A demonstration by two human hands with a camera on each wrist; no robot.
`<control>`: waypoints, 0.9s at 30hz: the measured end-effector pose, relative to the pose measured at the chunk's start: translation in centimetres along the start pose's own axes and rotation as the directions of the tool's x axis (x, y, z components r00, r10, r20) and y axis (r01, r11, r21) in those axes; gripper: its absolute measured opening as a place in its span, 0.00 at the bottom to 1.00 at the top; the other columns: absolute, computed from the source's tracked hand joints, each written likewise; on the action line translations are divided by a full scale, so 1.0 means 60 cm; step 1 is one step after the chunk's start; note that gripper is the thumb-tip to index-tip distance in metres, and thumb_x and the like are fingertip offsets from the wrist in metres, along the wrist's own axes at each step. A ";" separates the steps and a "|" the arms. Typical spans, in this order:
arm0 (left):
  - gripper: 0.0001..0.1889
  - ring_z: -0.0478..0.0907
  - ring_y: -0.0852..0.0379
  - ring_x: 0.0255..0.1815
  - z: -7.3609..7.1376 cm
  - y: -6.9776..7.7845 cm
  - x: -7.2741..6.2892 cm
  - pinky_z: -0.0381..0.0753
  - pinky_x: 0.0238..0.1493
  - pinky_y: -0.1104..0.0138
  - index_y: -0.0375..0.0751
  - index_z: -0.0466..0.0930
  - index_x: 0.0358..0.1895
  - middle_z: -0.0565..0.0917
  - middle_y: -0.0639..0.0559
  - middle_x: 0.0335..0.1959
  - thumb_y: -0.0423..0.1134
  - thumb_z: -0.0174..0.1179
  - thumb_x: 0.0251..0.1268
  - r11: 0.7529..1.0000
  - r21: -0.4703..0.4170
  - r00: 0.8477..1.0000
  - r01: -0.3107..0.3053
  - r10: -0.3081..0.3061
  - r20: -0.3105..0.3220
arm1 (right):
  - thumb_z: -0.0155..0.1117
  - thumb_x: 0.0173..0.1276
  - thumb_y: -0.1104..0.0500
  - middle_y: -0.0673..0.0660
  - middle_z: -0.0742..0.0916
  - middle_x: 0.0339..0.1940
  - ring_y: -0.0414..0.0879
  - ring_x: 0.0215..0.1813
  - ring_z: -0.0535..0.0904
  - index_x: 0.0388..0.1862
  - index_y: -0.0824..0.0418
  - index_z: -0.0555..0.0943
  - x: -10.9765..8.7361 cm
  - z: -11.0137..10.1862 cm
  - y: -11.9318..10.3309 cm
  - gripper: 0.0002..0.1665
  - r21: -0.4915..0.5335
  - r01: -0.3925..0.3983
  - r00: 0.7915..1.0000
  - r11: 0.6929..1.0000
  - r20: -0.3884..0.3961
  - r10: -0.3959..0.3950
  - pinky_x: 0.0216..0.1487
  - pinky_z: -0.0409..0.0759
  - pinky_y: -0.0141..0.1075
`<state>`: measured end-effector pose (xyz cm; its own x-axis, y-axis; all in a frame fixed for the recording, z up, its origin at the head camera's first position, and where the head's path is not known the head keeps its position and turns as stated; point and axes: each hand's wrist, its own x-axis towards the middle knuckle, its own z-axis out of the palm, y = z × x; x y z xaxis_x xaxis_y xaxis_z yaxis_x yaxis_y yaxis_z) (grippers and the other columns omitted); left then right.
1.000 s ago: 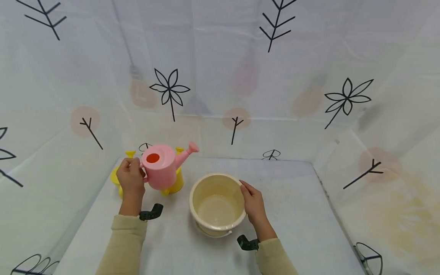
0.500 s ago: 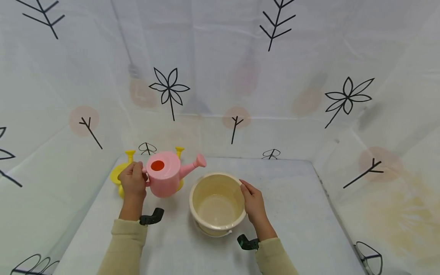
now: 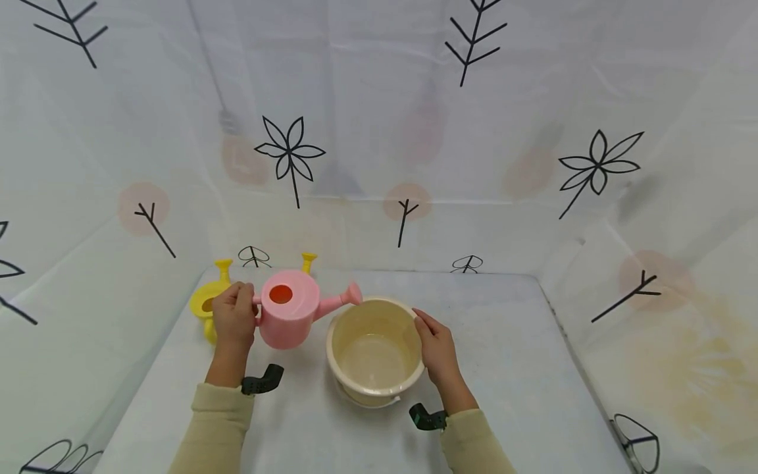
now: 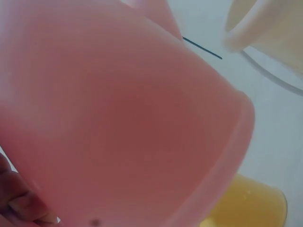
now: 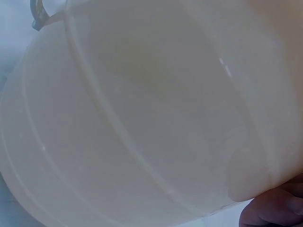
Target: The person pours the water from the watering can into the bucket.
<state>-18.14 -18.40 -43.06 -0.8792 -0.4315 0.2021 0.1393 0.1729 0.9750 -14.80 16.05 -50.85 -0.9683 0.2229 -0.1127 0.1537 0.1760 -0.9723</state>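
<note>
My left hand (image 3: pixel 234 316) grips the handle of a pink watering can (image 3: pixel 287 322) with a reddish round opening, held off the table. Its spout points right, and the rose overlaps the far left rim of a cream bucket (image 3: pixel 376 395) in the head view. The can's pink wall (image 4: pixel 128 113) fills most of the left wrist view. My right hand (image 3: pixel 437 347) holds the bucket by its right rim, thumb on the near side. The bucket stands upright with its bail hanging low; its ribbed wall (image 5: pixel 142 118) fills the right wrist view.
A yellow watering can (image 3: pixel 208 296) stands behind my left hand at the table's far left. Another yellow watering can (image 3: pixel 308 261) is mostly hidden behind the pink one. The white table (image 3: pixel 503 368) ends at a patterned cloth wall (image 3: pixel 355 158).
My left hand has brought the pink watering can to the right and lower toward me, its spout coming to the bucket's rim. The right hand and bucket have stayed put.
</note>
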 end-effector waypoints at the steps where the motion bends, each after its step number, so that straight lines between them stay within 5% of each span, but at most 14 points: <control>1: 0.20 0.66 0.54 0.18 0.000 0.001 -0.001 0.72 0.15 0.69 0.37 0.70 0.17 0.71 0.52 0.14 0.43 0.51 0.69 1.000 0.007 1.000 -0.004 0.004 0.004 | 0.52 0.74 0.46 0.58 0.81 0.63 0.54 0.58 0.81 0.64 0.50 0.76 0.000 0.000 0.001 0.23 -0.001 0.005 1.000 1.000 0.002 -0.005 0.52 0.82 0.47; 14: 0.18 0.67 0.55 0.22 0.004 0.014 -0.010 0.70 0.21 0.70 0.35 0.70 0.17 0.70 0.52 0.13 0.39 0.51 0.66 0.989 0.130 0.995 -0.064 0.054 0.080 | 0.52 0.74 0.47 0.58 0.80 0.63 0.54 0.59 0.80 0.64 0.50 0.76 -0.002 0.001 -0.003 0.23 -0.012 -0.004 1.000 1.000 0.000 0.004 0.53 0.81 0.47; 27: 0.18 0.69 0.52 0.25 0.014 0.022 -0.020 0.71 0.24 0.69 0.36 0.70 0.18 0.71 0.51 0.15 0.41 0.51 0.66 0.979 0.197 0.987 -0.057 0.026 0.156 | 0.52 0.74 0.46 0.59 0.80 0.63 0.55 0.60 0.80 0.64 0.51 0.76 -0.002 0.001 -0.003 0.24 -0.019 0.003 1.000 1.000 -0.004 -0.003 0.54 0.81 0.48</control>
<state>-17.28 -16.90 -42.08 -0.9357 -0.2831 0.2105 0.0965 0.3685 0.9246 -14.73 15.94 -50.70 -0.9680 0.2262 -0.1085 0.1541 0.1948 -0.9687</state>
